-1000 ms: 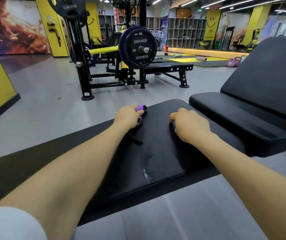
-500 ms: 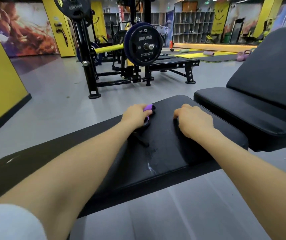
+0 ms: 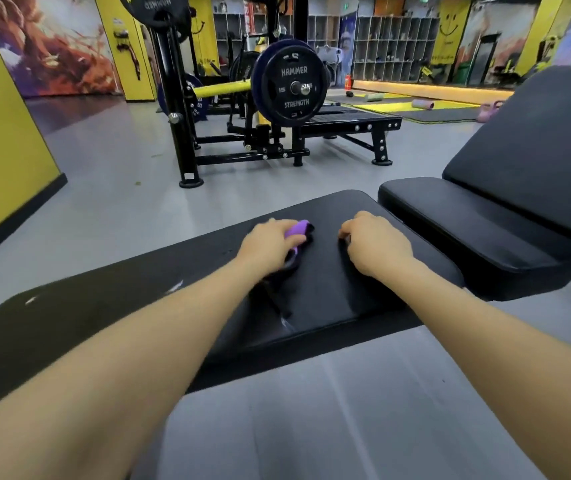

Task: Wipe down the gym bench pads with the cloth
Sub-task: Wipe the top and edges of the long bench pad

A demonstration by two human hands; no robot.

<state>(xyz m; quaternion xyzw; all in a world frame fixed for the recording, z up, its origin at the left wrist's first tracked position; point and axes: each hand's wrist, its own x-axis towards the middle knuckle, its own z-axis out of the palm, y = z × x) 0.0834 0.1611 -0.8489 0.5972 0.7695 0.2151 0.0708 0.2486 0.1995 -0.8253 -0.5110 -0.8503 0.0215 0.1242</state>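
Hands (image 3: pixel 270 245) (image 3: pixel 377 245) unmoved on bench pad (image 3: pixel 363 299), left fingers still curled round purple object (image 3: pixel 297 229).

Bench pad (image 3: pixel 374 289): black vinyl-look, smooth, soft sheen (scuffed near front edge). Floor (image 3: pixel 110 188) grey, matt. Weight plate (image 3: pixel 292 86) at 12 o'clock: matt black, rubbery-looking.

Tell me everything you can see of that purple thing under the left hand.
The purple thing is small, rounded and bright purple, with a smooth look; only its far end shows past the left hand, whose curled fingers cover the rest. A dark part shows at its far side and below the hand, blurred, so what it is stays unclear. It sits low on the flat black bench pad, near the pad's far end. The right hand is apart from it.
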